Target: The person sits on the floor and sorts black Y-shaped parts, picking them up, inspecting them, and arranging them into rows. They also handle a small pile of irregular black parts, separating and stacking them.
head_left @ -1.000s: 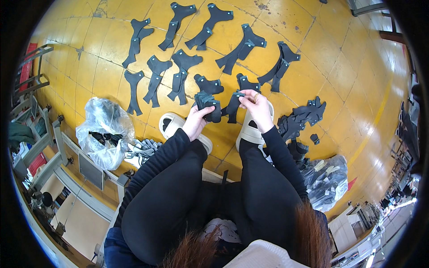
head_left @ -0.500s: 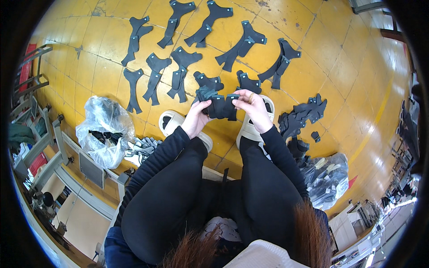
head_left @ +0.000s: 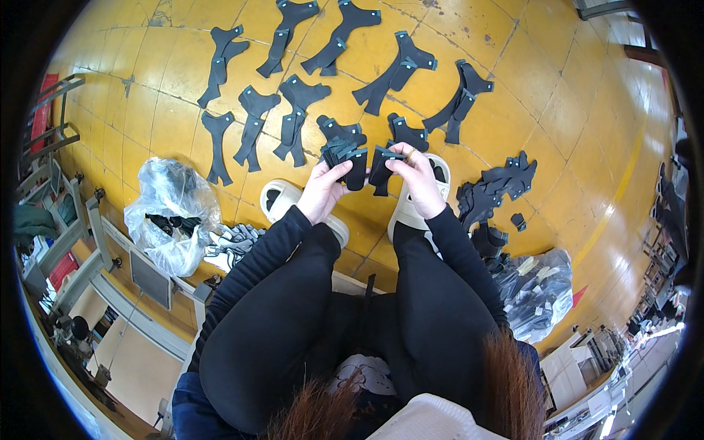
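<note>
My left hand (head_left: pixel 323 192) is closed on a bunch of black fabric pieces (head_left: pixel 356 173) with small pale green tags along the top. Facing it, my right hand (head_left: pixel 419 182) pinches a smaller set of black fabric pieces (head_left: pixel 378 173), also tagged. A narrow gap separates the two sets, both held above the floor between my feet. Just beyond them lie two more black pieces, one behind the left-hand bunch (head_left: pixel 342 132) and another behind the right-hand set (head_left: pixel 408 134). How many layers each hand grips is hidden.
Several tagged black fabric piles (head_left: pixel 291 121) lie in rows on the yellow tiled floor (head_left: pixel 528 44). An overlapping heap of black pieces (head_left: pixel 495 189) is to the right. Plastic bags stand on the left (head_left: pixel 172 220) and right (head_left: pixel 539 293). Metal frames (head_left: pixel 110 286) flank the left side.
The black pieces that met between my hands are now apart, with a gap between the left and right sets. Both hands stay in nearly the same place.
</note>
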Motion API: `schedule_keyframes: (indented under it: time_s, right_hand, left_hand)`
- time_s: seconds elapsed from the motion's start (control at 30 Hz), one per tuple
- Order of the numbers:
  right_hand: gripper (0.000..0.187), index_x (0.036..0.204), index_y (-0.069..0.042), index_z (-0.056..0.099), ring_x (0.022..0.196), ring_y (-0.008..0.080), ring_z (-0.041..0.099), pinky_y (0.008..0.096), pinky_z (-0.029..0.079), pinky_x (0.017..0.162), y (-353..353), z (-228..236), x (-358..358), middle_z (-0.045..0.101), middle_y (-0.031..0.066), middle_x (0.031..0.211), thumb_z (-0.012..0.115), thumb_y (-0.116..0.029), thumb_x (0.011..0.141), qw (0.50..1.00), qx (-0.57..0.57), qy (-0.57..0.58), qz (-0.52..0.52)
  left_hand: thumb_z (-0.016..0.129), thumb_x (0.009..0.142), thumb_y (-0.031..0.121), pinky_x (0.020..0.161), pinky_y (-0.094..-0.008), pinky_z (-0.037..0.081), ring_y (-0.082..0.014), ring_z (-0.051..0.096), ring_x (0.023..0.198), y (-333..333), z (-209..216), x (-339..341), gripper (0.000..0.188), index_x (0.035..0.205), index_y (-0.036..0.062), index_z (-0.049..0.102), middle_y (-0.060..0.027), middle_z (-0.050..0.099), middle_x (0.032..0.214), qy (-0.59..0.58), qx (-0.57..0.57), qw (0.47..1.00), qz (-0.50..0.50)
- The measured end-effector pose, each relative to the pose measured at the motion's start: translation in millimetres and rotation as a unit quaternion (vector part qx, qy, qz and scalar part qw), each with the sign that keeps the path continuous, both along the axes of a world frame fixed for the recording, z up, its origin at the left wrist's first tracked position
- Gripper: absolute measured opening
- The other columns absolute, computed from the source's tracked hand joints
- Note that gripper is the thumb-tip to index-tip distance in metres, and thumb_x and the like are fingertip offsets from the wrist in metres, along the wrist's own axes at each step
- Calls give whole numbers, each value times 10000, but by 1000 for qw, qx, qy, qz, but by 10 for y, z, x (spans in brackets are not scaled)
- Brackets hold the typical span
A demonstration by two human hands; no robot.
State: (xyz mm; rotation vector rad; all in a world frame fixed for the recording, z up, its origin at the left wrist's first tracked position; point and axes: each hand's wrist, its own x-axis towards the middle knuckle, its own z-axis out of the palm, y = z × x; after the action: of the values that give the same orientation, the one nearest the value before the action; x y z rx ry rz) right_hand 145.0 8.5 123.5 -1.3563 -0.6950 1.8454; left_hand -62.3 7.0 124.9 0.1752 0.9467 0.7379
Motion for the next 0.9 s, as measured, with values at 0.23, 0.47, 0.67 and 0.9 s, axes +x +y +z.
schedule_keyframes:
  time_s: [0.23,0.47,0.67,0.9]
  right_hand:
    - [235,1035,2,625,787,51,580,201,448,698,18,97,-104,657,7,904,701,-111,843,999,-26,31,8]
    - [208,995,-5,670,757,42,577,205,437,694,-34,31,-127,670,-11,851,716,-127,833,999,-50,-6,9]
    - [156,980,-48,663,826,39,559,213,406,782,-16,52,-90,647,-41,856,705,-100,838,998,-57,23,-14]
    - [199,982,-28,629,785,47,572,216,438,733,45,209,-179,647,-18,866,720,-91,816,998,-50,15,-21]
  left_hand:
    - [595,933,152,806,-320,543,-137,632,957,-24,-40,-8,265,1172,45,558,-50,635,1103,37,28,998,-33]
    - [561,948,154,847,-343,531,-144,624,1020,-23,8,1,307,1234,44,554,-52,628,1172,85,21,995,-37]
    - [533,961,193,877,-383,515,-184,624,1040,-3,5,-8,318,1246,52,541,-65,629,1166,16,-21,1000,-1]
    - [552,956,182,798,-349,542,-153,638,980,-48,-34,-9,251,1182,76,560,-39,642,1105,64,12,996,-61]
